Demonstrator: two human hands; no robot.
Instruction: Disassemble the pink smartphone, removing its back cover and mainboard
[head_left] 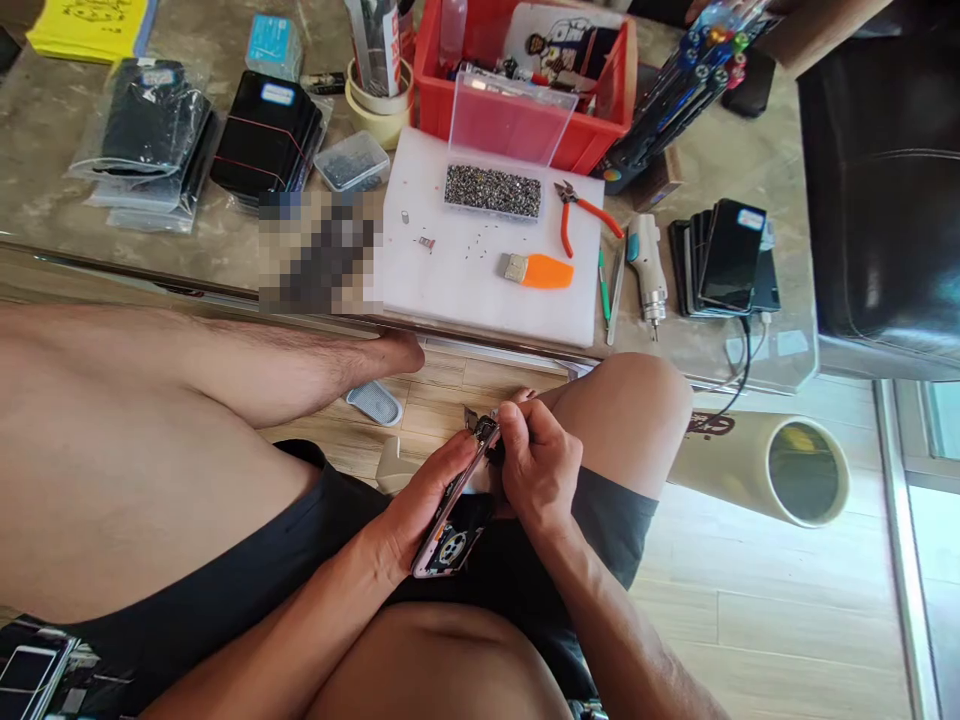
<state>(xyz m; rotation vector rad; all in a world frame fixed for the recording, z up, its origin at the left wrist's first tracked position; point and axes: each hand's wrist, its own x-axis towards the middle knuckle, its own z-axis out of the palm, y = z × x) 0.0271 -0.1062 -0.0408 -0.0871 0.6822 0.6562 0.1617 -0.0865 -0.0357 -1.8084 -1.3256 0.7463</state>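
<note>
An opened phone (454, 535) with bare inner parts is tilted on edge above my lap. My left hand (424, 490) grips it along one side, thumb lying near its top end. At that same top end my right hand (544, 455) is closed, with thumb and fingers pinched together against the phone's corner. A small dark part sticks up by the top edge there, too small to name. What the right fingers pinch, if anything, is hidden.
A white foam mat (450, 300) bears a box of screws (493, 190), red-handled cutters (568, 215) and an orange brush (547, 271). An electric screwdriver (645, 260) and stacked phones (731, 255) lie right. A red bin (525, 120) stands behind. A waste bin (750, 465) is on the floor.
</note>
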